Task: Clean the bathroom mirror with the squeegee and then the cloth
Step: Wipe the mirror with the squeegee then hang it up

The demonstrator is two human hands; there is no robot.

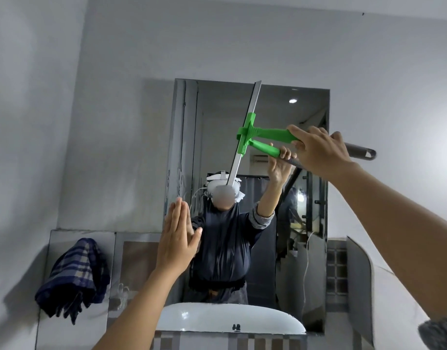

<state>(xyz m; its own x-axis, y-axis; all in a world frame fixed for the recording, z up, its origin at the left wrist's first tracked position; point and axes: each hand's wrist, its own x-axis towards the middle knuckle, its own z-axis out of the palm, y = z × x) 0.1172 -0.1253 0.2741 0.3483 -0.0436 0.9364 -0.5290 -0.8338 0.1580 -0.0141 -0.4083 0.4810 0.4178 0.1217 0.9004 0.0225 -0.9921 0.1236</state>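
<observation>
The bathroom mirror (303, 223) hangs on the grey wall above a white basin. My right hand (318, 150) grips the grey handle of a green squeegee (257, 133). Its long silver blade runs steeply from the mirror's top edge down to mid-height and lies against the glass. My left hand (178, 238) is flat, fingers together, pressed on the mirror's lower left edge. A blue and beige checked cloth (74, 276) hangs on the wall ledge to the left, untouched. The mirror reflects a person in dark clothes.
A white basin (217, 319) sits below the mirror. Streaks and smears mark the mirror's left strip (180, 173). A tiled ledge (354, 274) stands at the right. Bare grey wall surrounds the mirror.
</observation>
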